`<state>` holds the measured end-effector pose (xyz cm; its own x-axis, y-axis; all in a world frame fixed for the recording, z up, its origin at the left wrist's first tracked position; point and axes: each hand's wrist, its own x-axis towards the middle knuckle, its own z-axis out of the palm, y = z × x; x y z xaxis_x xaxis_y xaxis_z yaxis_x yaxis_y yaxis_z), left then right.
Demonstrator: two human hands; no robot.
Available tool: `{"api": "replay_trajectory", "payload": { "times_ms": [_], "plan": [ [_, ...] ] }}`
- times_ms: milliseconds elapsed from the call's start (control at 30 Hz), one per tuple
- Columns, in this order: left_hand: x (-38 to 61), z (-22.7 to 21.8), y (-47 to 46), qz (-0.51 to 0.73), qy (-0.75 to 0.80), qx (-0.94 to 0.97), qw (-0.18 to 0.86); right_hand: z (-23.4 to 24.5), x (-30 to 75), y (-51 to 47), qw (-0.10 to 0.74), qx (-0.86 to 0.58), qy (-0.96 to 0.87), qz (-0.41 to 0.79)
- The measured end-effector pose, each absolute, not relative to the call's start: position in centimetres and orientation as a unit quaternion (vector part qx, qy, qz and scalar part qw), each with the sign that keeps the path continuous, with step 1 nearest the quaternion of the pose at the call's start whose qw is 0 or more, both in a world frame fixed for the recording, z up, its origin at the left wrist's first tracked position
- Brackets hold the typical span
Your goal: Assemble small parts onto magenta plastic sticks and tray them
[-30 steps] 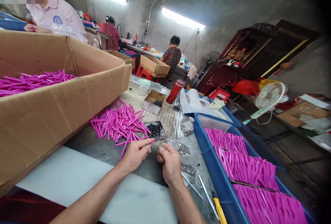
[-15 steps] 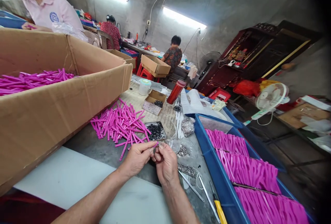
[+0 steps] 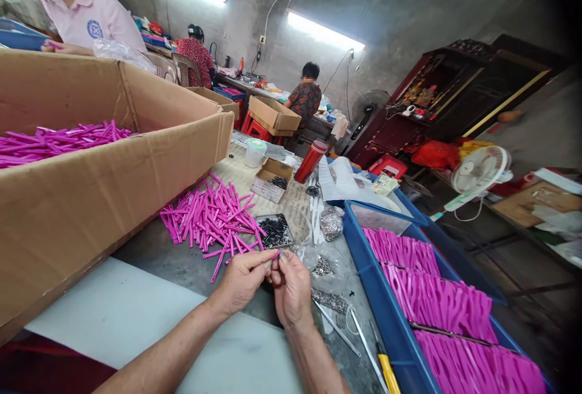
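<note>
My left hand (image 3: 244, 277) is closed in a pinch on a thin magenta plastic strip (image 3: 276, 254), of which only the end shows. Close against it, my right hand (image 3: 291, 285) also pinches, with its fingertips at the strip's end. Whether a small part sits between those right fingertips is hidden. Just beyond my hands lies a shallow tray (image 3: 290, 237) of small black parts. A loose pile of magenta strips (image 3: 211, 215) spreads to the left of the tray. Small metal parts (image 3: 322, 265) lie in a plastic bag beside my right hand.
A large cardboard box (image 3: 113, 188) with magenta strips stands left. At right, a blue crate (image 3: 386, 345) holds rows of strips. A yellow-handled screwdriver (image 3: 387, 373) lies against it. Farther back are a small carton (image 3: 268, 191) and a red flask (image 3: 311, 162). Several people sit beyond.
Hardly anything differs. Both hands stay together at the same spot, with only a slight shift of the fingers around the strip's end.
</note>
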<state>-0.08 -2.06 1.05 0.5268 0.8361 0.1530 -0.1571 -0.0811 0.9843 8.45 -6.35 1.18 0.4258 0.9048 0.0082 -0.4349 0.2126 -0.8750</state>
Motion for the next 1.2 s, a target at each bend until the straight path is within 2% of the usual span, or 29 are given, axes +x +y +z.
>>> {"api": "replay_trajectory", "payload": {
  "times_ms": [500,1200],
  "plan": [
    [-0.2,1.4,-2.1,0.407,0.295,0.625,0.598,-0.2,9.3,-6.1,0.716,-0.483,-0.342,0.37],
    [0.0,0.9,-2.1,0.421,0.278,0.613,0.608,0.8,9.3,-6.0,0.743,-0.436,-0.295,0.414]
  ]
}}
